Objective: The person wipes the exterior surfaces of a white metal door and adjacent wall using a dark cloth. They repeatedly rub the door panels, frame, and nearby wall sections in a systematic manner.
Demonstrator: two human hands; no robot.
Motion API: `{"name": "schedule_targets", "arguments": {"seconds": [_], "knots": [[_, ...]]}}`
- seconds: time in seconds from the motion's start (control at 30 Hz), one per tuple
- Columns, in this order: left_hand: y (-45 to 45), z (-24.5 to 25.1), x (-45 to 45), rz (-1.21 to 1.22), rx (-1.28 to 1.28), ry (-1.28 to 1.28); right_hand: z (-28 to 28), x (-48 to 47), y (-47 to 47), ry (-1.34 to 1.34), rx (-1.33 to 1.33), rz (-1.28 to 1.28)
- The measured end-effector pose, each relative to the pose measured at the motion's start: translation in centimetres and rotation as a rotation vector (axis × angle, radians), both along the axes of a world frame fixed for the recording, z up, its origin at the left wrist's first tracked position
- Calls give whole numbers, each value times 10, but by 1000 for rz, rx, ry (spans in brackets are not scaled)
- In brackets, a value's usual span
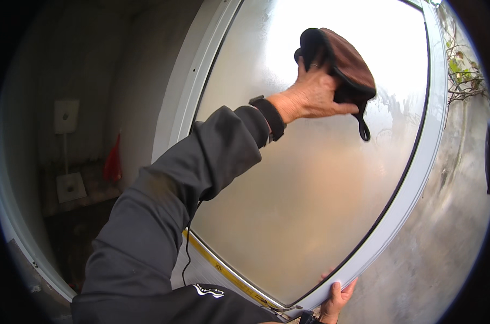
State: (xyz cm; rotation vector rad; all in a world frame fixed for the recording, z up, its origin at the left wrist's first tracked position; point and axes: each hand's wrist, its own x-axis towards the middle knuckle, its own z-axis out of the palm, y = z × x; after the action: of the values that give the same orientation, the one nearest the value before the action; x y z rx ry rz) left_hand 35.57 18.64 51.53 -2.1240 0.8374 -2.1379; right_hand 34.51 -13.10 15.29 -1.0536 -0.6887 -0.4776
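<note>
My left hand reaches up in front of a frosted glass pane, its fingers against the dark side of a brown fabric piece with black edging. A black loop hangs from the fabric's lower end, beside my thumb. Whether the fabric touches the glass cannot be told. The pane sits in a white door frame with a dark seal. At the frame's lower right corner, my right hand grips the edge, partly hidden by it. Dark sleeves and wristbands cover both wrists.
Left of the door lies a dark room with a white wall fixture, a second white plate below and a red object. Yellow tape bearing writing runs along the lower rail. A stained wall and a leafy vine stand at right.
</note>
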Motion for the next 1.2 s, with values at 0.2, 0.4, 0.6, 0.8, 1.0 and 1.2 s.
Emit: {"name": "schedule_targets", "arguments": {"seconds": [0.2, 0.4, 0.6, 0.8, 1.0, 1.2], "knots": [[32, 34, 0, 115, -186, 34, 2, -6, -8, 69, -51, -3], [106, 87, -7, 48, -1024, 226, 5, -8, -7, 214, -95, 19], [16, 67, 6, -66, -449, 93, 4, 0, 1, 7, -3, 32], [-24, 69, 2, 130, 102, 80, 9, -15, -12, 164, -168, 4], [16, 122, -3, 48, -877, 152, 16, -29, -13, 191, -107, 133], [-78, 134, -23, 27, -445, 235, 21, -15, -6, 61, -79, 90]]}}
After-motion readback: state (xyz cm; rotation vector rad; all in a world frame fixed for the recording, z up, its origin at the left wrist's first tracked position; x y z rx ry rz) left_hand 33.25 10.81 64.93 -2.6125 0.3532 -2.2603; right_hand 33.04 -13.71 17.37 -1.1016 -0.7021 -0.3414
